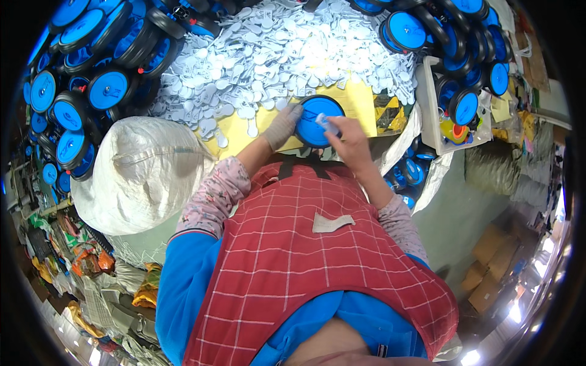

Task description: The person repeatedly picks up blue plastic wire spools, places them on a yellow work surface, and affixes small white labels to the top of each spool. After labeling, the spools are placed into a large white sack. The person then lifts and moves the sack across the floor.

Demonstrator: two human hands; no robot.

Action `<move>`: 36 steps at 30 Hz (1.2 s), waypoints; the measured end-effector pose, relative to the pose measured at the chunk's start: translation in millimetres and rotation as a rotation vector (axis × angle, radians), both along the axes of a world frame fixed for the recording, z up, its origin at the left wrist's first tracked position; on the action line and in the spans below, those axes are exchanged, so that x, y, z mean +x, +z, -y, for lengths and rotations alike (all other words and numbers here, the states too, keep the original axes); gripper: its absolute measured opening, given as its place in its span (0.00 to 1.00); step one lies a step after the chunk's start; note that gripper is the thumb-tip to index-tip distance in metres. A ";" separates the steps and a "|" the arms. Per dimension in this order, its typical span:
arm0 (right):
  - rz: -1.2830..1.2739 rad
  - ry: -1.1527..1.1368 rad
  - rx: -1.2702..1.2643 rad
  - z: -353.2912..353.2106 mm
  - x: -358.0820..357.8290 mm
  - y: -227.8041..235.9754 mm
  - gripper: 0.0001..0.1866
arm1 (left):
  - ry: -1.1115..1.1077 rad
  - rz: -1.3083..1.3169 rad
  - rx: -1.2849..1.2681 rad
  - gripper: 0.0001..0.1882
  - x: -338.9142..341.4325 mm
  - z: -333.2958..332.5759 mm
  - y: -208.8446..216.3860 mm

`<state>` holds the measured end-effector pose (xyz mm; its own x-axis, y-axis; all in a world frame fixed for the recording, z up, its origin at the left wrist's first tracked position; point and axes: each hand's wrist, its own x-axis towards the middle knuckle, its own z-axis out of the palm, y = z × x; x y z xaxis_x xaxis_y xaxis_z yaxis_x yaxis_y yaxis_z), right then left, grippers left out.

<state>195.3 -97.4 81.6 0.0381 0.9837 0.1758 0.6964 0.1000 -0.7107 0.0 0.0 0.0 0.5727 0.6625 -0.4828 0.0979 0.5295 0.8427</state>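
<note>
A blue wheel with a black rim (pixel 311 132) is upright or tilted at the near edge of the yellow work surface (pixel 359 105), close in front of my body. My left hand (pixel 282 127), in a pale glove, grips the wheel's left rim, with the fingertips at its upper left. Over the right part of the blue face, my right hand (pixel 353 141) pinches a small pale plastic piece (pixel 325 123). That hand is slightly blurred. Just beyond the wheel spreads a heap of pale grey, spoon-shaped plastic pieces (pixel 268 58).
Blue wheels with black tyres (pixel 108 89) are piled high at the left, and more (pixel 405 30) at the far right. A stuffed white sack (pixel 143 174) bulges at my left. To the right are a pale bin (pixel 430 113) and an open sack of blue parts (pixel 410 172).
</note>
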 end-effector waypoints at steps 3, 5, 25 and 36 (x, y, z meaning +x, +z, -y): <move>0.158 0.060 0.110 -6.5 -23.0 -8.6 0.16 | 0.160 0.212 -0.225 0.23 -0.3 14.6 11.8; 0.194 -0.001 0.120 -13.6 -30.4 -12.4 0.14 | 0.103 0.146 -0.187 0.24 -4.3 13.2 26.3; 0.207 -0.165 -0.864 81.6 209.9 36.7 0.22 | -0.282 -0.145 0.594 0.20 184.6 -96.9 48.5; 0.284 -0.567 -0.064 -38.9 255.3 -81.9 0.10 | 0.119 0.225 0.394 0.22 333.2 -202.8 20.7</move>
